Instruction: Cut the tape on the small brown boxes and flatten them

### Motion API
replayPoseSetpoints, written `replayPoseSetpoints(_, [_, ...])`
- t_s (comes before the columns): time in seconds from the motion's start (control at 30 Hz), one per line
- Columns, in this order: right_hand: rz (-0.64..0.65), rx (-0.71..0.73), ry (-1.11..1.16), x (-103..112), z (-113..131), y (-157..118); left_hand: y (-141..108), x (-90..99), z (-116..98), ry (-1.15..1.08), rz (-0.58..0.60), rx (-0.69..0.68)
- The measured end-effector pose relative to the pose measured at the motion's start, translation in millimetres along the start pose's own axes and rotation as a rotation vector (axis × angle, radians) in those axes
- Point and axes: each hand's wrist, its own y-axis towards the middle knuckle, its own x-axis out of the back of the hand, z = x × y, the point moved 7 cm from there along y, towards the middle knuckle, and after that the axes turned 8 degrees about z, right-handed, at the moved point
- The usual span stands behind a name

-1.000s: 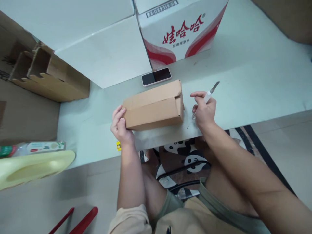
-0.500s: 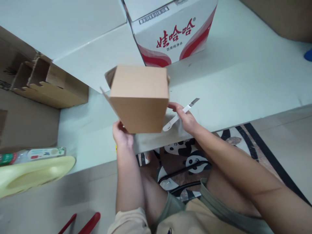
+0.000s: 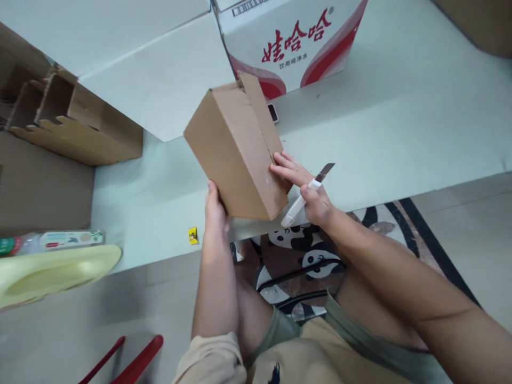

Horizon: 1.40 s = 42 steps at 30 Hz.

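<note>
While the left hand (image 3: 216, 210) is grasping one side of a tilted cardboard box (image 3: 230, 154) near the counter's (image 3: 400, 128) front edge, the right hand (image 3: 316, 205) is clasping a white knife (image 3: 296, 209) and touching the box with its fingers. Near that edge, a small yellow object (image 3: 192, 235) is lying.

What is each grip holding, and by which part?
The left grip holds the cardboard box by its lower-left edge; the right grip holds the knife by its white handle, fingers touching the box.
</note>
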Motion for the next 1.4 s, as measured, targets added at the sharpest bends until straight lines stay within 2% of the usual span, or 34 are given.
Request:
replayPoseSetpoints(0.13, [-0.042, 0.025, -0.075, 2.0, 10.1, -3.6, -3.4, 3.4, 13.2, 0.049, -0.006, 0.144])
replayPoseSetpoints(0.2, [-0.125, 0.071, -0.141, 7.1, 16.2, -7.7, -8.3, -3.6, 18.8, 0.066, 0.086, 0.228])
replayPoseSetpoints(0.27, [-0.232, 0.125, -0.189, 14.5, 21.0, -13.4, -14.1, -14.2, 24.8, 0.113, 0.241, 0.332])
replayPoseSetpoints(0.33, [-0.286, 0.148, -0.201, 20.0, 21.7, -17.2, -17.1, -18.9, 26.3, 0.229, 0.345, 0.379])
replayPoseSetpoints(0.37, [-0.275, 0.145, -0.202, 20.9, 20.7, -17.3, -15.6, -17.4, 22.2, 0.311, 0.34, 0.335])
replayPoseSetpoints(0.4, [-0.246, 0.139, -0.206, 20.5, 19.6, -16.3, -12.6, -13.9, 12.9, 0.4, 0.29, 0.231])
replayPoseSetpoints(0.47, [-0.151, 0.137, -0.224, 15.6, 18.7, -12.3, -11.9, -8.0, -18.8, 0.547, 0.124, -0.108])
replayPoseSetpoints(0.53, [-0.038, 0.16, -0.241, 6.0, 21.0, -7.7, -25.4, -13.4, -52.9, 0.626, 0.042, -0.484])
replayPoseSetpoints(0.6, [0.05, 0.203, -0.237, -4.8, 26.1, -4.1, -45.2, -32.6, -74.1, 0.691, 0.149, -0.761])
replayPoseSetpoints(0.63, [0.077, 0.223, -0.221, -9.3, 28.9, -3.0, -53.5, -42.5, -78.7, 0.747, 0.206, -0.83])
replayPoseSetpoints(0.7, [0.087, 0.226, -0.143, -13.4, 32.6, -1.4, -64.4, -59.6, -78.0, 0.869, 0.306, -0.866])
replayPoseSetpoints(0.77, [0.006, 0.16, -0.001, -7.1, 30.9, -1.3, -68.3, -66.6, -72.2, 0.928, 0.31, -0.841])
replayPoseSetpoints(0.9, [-0.463, -0.085, 0.249, 32.9, 10.0, -15.1, -69.5, -63.3, -63.3, 0.906, 0.198, -0.803])
replayPoseSetpoints(0.97, [-0.601, -0.207, 0.246, 46.8, -2.1, -22.8, -70.4, -63.2, -61.3, 0.9, 0.18, -0.794])
replayPoseSetpoints(1.0, [-0.605, -0.256, 0.226, 49.8, -7.7, -23.9, -71.0, -64.1, -61.0, 0.9, 0.175, -0.791])
replayPoseSetpoints(1.1, [-0.513, -0.345, 0.199, 49.1, -23.1, -22.8, -72.9, -69.0, -61.6, 0.905, 0.147, -0.796])
replayPoseSetpoints(1.23, [-0.473, -0.368, 0.14, 46.3, -33.2, -25.3, -72.4, -76.4, -61.7, 0.881, 0.112, -0.821])
replayPoseSetpoints(1.4, [-0.353, -0.379, 0.078, 41.3, -34.8, -18.5, -62.4, -77.4, -59.3, 0.846, 0.11, -0.853])
